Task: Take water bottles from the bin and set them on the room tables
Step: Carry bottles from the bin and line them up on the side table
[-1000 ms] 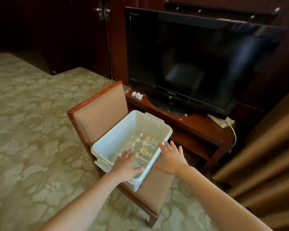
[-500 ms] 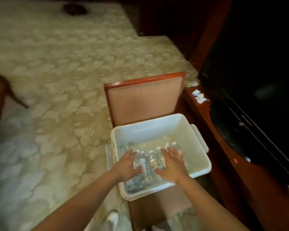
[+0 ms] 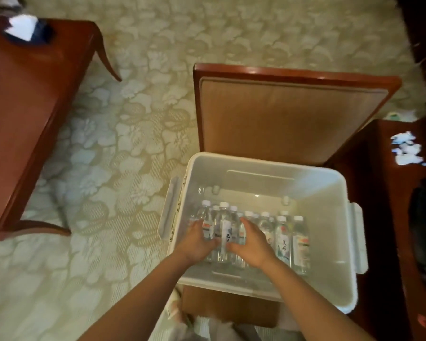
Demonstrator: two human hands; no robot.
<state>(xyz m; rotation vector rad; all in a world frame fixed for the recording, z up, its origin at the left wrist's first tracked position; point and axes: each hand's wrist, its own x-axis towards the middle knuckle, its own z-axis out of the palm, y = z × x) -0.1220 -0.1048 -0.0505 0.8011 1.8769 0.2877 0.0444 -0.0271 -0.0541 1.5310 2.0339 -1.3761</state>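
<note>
- Reaching into open white bin with both hands; bin on seat of chair.
- Bottles packed side by side on bin floor, in near half, white caps at far end, labels showing.
- Left hand at left end of row, fingers curled round bottles there.
- Right hand just beside it, fingers curled over neighbouring bottles; one bottle showing between the two hands.
- Blurred: number of bottles per hand cannot tell.
- Left worktop, red-brown, well apart from bin, carrying dark item with white paper at far corner.
- Right worktop, dark, just beside bin, white scraps on it.
- Patterned carpet under everything.
</note>
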